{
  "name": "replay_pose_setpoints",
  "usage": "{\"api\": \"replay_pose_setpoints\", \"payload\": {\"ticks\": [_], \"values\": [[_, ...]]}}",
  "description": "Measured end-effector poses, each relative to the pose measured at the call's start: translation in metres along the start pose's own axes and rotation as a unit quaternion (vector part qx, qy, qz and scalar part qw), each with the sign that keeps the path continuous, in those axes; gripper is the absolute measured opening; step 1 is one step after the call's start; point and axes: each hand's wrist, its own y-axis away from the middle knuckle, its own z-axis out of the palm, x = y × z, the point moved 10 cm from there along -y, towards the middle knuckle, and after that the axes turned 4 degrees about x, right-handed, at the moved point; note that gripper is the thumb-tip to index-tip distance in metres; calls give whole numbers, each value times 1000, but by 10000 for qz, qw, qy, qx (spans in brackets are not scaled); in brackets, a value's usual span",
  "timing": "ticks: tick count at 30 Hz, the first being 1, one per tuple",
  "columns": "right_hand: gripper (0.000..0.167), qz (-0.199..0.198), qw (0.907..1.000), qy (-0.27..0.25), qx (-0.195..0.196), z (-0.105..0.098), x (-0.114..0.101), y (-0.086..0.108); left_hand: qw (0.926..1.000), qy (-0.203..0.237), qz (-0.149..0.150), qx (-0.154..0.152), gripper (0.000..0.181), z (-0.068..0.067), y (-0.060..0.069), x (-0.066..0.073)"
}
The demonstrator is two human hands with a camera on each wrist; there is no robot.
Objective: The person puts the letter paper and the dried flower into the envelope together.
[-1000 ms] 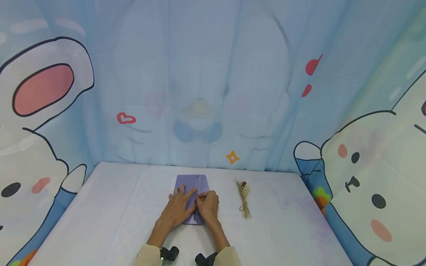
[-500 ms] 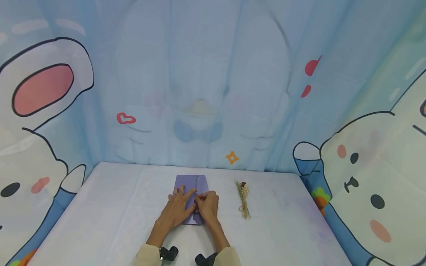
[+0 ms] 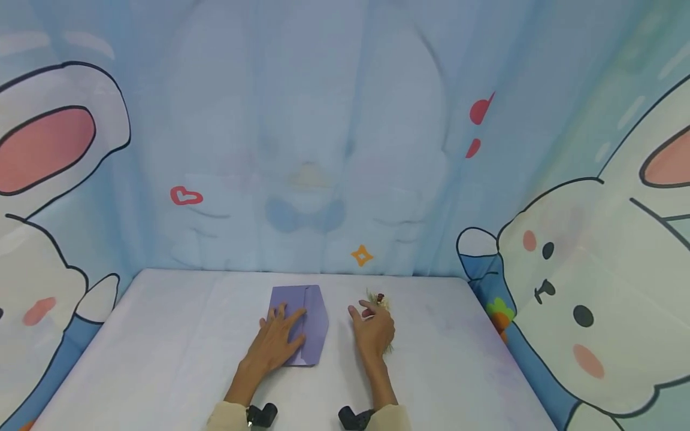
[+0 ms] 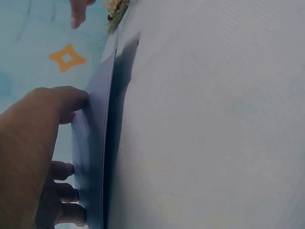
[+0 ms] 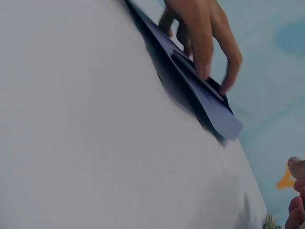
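A purple paper envelope (image 3: 315, 326) lies on the white table in the head view, its angled flap spread out to the right. My left hand (image 3: 275, 341) rests on it with fingers spread. The right wrist view shows the envelope's flap (image 5: 224, 119) standing slightly off the cloth. To the right, my right hand (image 3: 374, 332) is over a small bunch of dried flowers (image 3: 384, 301), fingers loosely bent and thumb apart. Much of the bunch, its stems above all, is hidden behind that hand. Whether the fingers touch it, I cannot tell.
A white cloth covers the table (image 3: 458, 371). Behind it hangs a light blue curtain (image 3: 307, 120) printed with cartoon rabbits. A black wrist camera (image 3: 262, 415) is worn on the left wrist, another black camera (image 3: 356, 418) on the right.
My right hand has let go of the envelope's flap and moved right to the dried flowers. The flap now lies spread outward. My left hand stays on the envelope; the head view has shifted slightly.
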Motion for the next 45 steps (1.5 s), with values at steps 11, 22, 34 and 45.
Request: {"api": "replay_pose_setpoints", "payload": {"ticks": [11,22,34,45], "values": [[35,269,9979,252,534,-33,31,-12,9999,91,-16,-94,55,2,0,-4],[34,707,9954,200,621,-42,58,-8,10000,42,18,-75,55,-1,0,-4],[21,805,9953,305,440,-38,70,-5,10000,56,75,-13,55,1,0,0],[15,843,9948,344,463,-37,71,-4,9999,-73,134,47,55,0,1,0]]}}
